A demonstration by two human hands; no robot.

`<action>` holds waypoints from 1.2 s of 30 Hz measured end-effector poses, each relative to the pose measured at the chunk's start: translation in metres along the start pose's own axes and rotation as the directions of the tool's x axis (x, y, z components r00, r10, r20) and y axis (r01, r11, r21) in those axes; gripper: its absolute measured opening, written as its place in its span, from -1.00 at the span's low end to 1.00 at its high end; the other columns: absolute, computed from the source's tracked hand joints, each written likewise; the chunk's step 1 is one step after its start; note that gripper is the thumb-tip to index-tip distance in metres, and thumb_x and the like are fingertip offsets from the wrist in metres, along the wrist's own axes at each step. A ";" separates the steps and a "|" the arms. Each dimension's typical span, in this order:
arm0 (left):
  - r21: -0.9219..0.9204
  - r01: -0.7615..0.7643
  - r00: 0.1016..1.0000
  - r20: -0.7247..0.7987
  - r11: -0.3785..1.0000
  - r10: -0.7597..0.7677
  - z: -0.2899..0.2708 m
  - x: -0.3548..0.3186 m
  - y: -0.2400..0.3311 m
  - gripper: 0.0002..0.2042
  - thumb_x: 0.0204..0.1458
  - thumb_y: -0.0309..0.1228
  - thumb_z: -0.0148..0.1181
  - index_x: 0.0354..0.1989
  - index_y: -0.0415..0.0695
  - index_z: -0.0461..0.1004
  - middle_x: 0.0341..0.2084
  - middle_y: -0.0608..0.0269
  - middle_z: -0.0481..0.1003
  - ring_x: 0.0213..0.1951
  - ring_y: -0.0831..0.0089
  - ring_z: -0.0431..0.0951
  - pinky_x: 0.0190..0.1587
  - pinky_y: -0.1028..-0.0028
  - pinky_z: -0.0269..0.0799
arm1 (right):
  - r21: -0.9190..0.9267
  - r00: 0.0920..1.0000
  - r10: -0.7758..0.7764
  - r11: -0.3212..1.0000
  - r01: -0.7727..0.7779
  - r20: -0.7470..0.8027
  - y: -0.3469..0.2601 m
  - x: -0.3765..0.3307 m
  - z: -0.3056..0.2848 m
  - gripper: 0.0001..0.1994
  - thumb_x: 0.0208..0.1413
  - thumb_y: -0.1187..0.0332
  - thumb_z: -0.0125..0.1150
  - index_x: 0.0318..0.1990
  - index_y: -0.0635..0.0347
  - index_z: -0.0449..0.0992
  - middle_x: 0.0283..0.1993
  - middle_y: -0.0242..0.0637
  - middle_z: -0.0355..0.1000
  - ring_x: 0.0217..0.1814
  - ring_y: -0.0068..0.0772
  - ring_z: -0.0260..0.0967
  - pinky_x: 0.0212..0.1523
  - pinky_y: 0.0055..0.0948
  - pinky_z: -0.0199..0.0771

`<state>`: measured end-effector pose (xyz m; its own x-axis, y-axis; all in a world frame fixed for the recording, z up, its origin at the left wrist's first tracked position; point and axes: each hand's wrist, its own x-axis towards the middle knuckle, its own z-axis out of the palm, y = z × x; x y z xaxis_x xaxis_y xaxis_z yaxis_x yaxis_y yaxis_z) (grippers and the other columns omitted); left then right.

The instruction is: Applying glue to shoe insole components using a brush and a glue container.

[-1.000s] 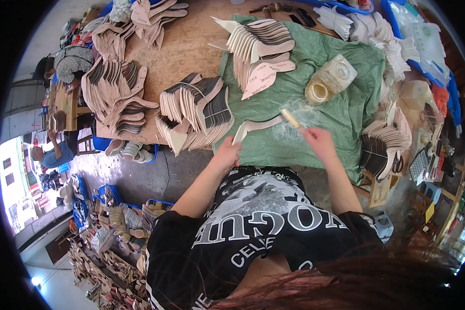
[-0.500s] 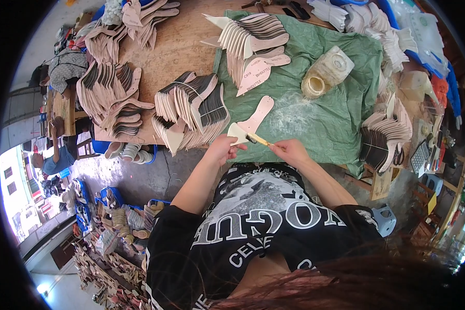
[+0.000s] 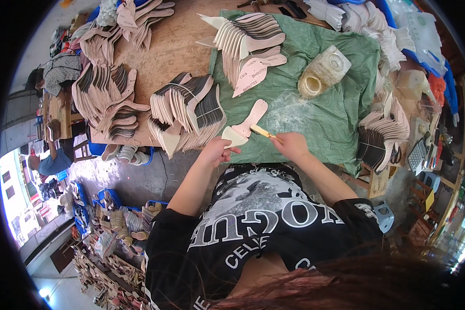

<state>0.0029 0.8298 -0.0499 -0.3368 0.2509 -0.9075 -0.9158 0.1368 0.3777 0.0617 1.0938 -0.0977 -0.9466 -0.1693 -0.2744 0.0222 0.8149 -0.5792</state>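
Note:
My left hand grips the wide cream end of an insole, whose narrow pink part points away over the green cloth. In my right hand is a small brush with a yellowish handle. Its head reaches to the insole's edge, near the border of the cream and pink parts; I cannot tell whether it touches. Beyond my right hand, a cloudy plastic jug with a round opening rests on the cloth. Farther off lies a fanned stack of insoles, and a tied bundle of insoles sits left.
A green cloth covers part of the wooden table. More insole stacks lie at the left, and another stack is at the right edge. At far left is another person. Blue stool behind right.
The brush has moved from the cream end of the insole toward the pink part, and its angle has changed. My left hand keeps hold of the insole.

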 end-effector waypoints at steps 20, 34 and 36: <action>-0.002 0.033 0.999 0.028 0.999 -0.033 -0.009 0.003 -0.005 -0.73 0.07 -0.44 -0.10 -0.05 -0.19 0.25 -0.45 0.02 0.50 -0.73 0.70 0.14 -0.63 0.60 0.22 | -0.171 0.968 -0.010 0.984 0.055 0.252 -0.001 0.080 -0.035 -0.65 0.02 0.02 0.05 -0.52 0.09 0.54 -0.48 -0.20 0.47 -0.39 -0.10 0.45 -0.40 -0.14 0.43; 0.114 -0.060 0.998 -0.018 0.992 0.062 0.018 -0.002 -0.009 -0.67 0.04 -0.43 -0.11 -0.01 -0.25 0.25 -0.49 0.03 0.48 -0.72 0.62 0.23 -0.69 0.57 0.28 | 0.495 0.949 0.006 0.852 -0.169 0.314 -0.043 0.028 0.019 -0.58 0.06 0.02 0.02 -0.59 0.20 0.49 -0.64 -0.08 0.35 -0.58 -0.06 0.35 -0.54 -0.15 0.28; 0.170 -0.066 0.997 -0.030 0.983 0.072 0.021 -0.002 -0.011 -0.66 0.03 -0.42 -0.11 0.00 -0.26 0.24 -0.49 0.02 0.48 -0.71 0.60 0.25 -0.70 0.56 0.29 | 0.505 0.956 0.011 0.848 -0.165 0.293 -0.041 0.027 0.020 -0.59 0.07 0.03 0.02 -0.57 0.20 0.49 -0.64 -0.08 0.35 -0.57 -0.06 0.35 -0.54 -0.16 0.29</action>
<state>0.0185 0.8480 -0.0482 -0.4081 0.2310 -0.8832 -0.8411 0.2809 0.4621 0.0419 1.0442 -0.0968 -0.8106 -0.3149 -0.4938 0.3369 0.4389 -0.8330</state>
